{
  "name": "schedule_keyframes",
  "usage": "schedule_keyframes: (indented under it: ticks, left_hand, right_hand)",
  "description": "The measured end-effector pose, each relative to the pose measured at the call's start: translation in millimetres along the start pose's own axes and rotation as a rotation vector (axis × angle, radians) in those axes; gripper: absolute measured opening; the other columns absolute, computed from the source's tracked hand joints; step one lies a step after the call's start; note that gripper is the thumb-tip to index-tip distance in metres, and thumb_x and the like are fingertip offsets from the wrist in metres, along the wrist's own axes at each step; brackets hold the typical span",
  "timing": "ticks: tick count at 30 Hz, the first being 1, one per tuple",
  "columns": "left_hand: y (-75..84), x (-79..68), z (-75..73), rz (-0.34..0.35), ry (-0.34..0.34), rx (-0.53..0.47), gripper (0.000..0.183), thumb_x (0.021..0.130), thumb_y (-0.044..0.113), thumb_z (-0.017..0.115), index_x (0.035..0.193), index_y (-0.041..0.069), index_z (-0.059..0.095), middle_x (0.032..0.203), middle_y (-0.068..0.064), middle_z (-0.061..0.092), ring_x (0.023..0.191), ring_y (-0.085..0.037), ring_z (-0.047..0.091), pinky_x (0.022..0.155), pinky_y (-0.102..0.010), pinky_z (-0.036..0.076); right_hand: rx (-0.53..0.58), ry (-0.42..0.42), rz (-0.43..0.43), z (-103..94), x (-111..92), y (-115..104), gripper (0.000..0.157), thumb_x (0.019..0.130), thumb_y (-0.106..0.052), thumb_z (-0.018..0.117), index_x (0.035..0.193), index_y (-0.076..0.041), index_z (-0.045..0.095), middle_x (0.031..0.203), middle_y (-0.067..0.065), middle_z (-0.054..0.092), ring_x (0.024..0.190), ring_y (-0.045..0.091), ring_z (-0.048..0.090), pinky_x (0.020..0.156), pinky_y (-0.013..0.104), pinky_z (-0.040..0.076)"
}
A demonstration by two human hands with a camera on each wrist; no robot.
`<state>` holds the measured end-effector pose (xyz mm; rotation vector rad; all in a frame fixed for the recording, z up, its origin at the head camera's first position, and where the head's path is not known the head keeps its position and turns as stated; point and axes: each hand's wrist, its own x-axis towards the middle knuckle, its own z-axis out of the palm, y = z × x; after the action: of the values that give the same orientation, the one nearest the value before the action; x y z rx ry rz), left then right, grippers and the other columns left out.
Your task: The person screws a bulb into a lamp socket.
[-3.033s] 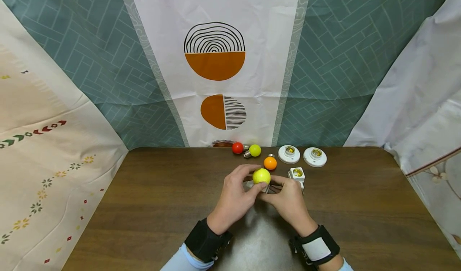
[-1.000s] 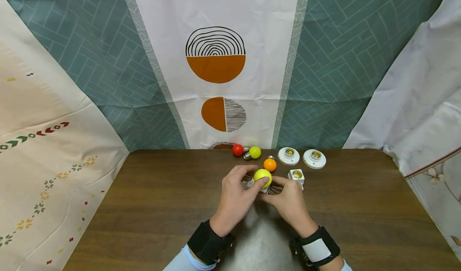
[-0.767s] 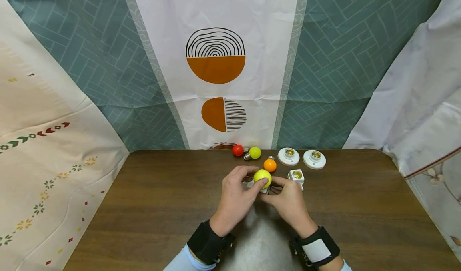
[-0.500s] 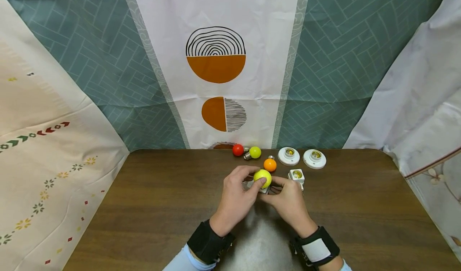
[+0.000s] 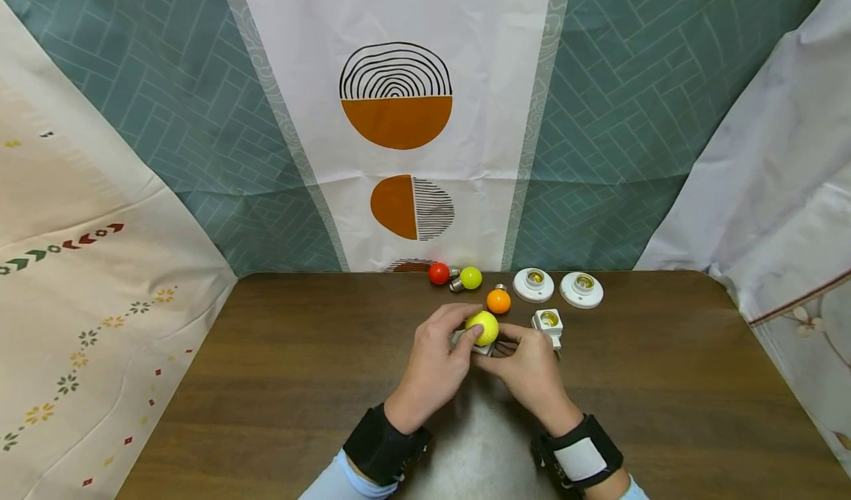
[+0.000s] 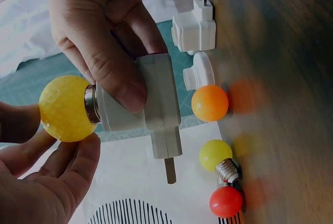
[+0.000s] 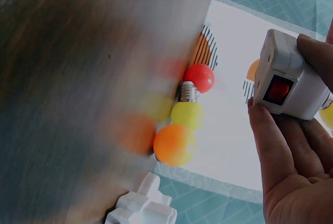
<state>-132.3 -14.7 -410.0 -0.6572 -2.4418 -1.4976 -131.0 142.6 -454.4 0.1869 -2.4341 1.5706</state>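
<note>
My left hand (image 5: 432, 360) holds a yellow light bulb (image 5: 487, 324) between thumb and fingers. The bulb's metal screw base sits in the mouth of a white plug-in lamp socket (image 6: 161, 88), and a short ring of metal still shows in the left wrist view. Thumb and fingers of my right hand (image 5: 532, 371) grip the socket's body from the sides. A red rocker switch (image 7: 279, 89) and a flat metal prong (image 6: 170, 171) stand out on the socket. Both hands are close together over the middle of the table.
Behind the hands lie a red bulb (image 5: 438, 273), a yellow-green bulb (image 5: 471, 277) and an orange bulb (image 5: 499, 300). Right of them are two round white lamp holders (image 5: 533, 286) and another white plug-in socket (image 5: 548, 321). The wooden table (image 5: 279, 382) ends at a hanging cloth (image 5: 425, 42).
My left thumb has shifted slightly left across the yellow bulb. My right hand stays on the socket, almost unmoved. The loose bulbs and lamp holders stay in place.
</note>
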Motion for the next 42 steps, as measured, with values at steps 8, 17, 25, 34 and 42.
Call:
schedule_keyframes:
  ticks: [8,17,25,34,42]
  left_hand:
    - [0.4,0.8,0.9,0.008,0.023,0.002,0.036,0.092,0.029,0.059,0.124,0.014,0.058,0.121,0.008,0.052,0.105,-0.009,0.052,0.087,-0.029,0.044]
    - [0.9,-1.1,4.8,-0.065,0.124,0.029,0.042,0.084,0.047,0.065,0.116,0.021,0.061,0.107,0.007,0.054,0.093,-0.014,0.054,0.079,-0.036,0.047]
    - [2.5,-1.5,7.1,-0.077,0.125,0.02,0.037,0.083,0.045,0.066,0.11,0.02,0.062,0.1,0.008,0.054,0.088,-0.013,0.054,0.076,-0.034,0.048]
    - [2.1,-1.3,5.8,-0.051,0.09,-0.004,0.03,0.086,0.037,0.065,0.111,0.02,0.062,0.105,0.008,0.055,0.091,-0.006,0.053,0.078,-0.031,0.048]
    - [4.7,-2.4,4.5,-0.021,0.069,0.011,0.025,0.09,0.029,0.062,0.114,0.02,0.061,0.108,0.009,0.055,0.093,-0.006,0.053,0.079,-0.025,0.045]
  right_hand:
    - [-0.009,0.008,-0.003,-0.9,0.3,0.4,0.043,0.06,-0.024,0.087,0.098,-0.012,0.07,0.093,-0.003,0.065,0.081,0.007,0.062,0.066,0.025,0.05]
    - [-0.045,0.002,0.011,-3.2,0.0,-1.3,0.04,0.061,-0.025,0.086,0.097,-0.016,0.07,0.091,-0.006,0.065,0.082,0.005,0.061,0.067,0.024,0.05]
    - [-0.032,0.0,0.017,-3.4,-0.8,-3.1,0.039,0.061,-0.02,0.086,0.096,-0.014,0.07,0.09,-0.004,0.065,0.081,0.005,0.061,0.067,0.023,0.05]
    - [-0.046,0.001,0.001,-3.8,-0.6,-2.4,0.04,0.062,-0.022,0.086,0.098,-0.014,0.071,0.091,-0.005,0.065,0.082,0.005,0.061,0.067,0.023,0.05]
    - [-0.022,0.0,-0.013,-2.9,-1.6,-1.8,0.04,0.062,-0.02,0.086,0.097,-0.013,0.07,0.089,-0.005,0.066,0.081,0.004,0.061,0.067,0.024,0.05]
